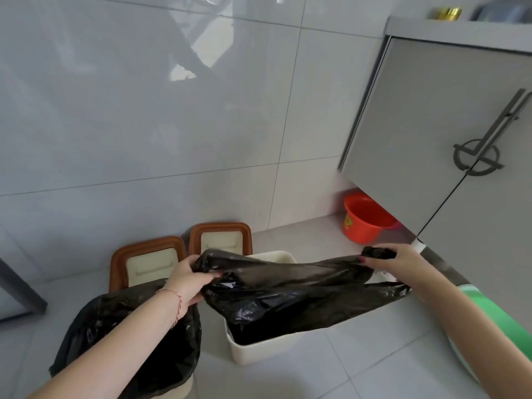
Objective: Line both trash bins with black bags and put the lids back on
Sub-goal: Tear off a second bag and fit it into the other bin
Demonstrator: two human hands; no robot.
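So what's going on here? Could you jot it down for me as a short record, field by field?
left bin: already lined, black bag folded over its rim
right bin: cream, open, not yet lined
bag in hand: black, stretched above the right bin
left hand: grips the bag's left end
right hand: grips the bag's right end
lids: two, brown-rimmed, leaning against the tiled wall
lids on bins: none yet
nearby: orange bucket under the grey cabinet

Two bins (260,351) (184,388), two bags (288,295) (129,335), two lids (148,262) (221,239)
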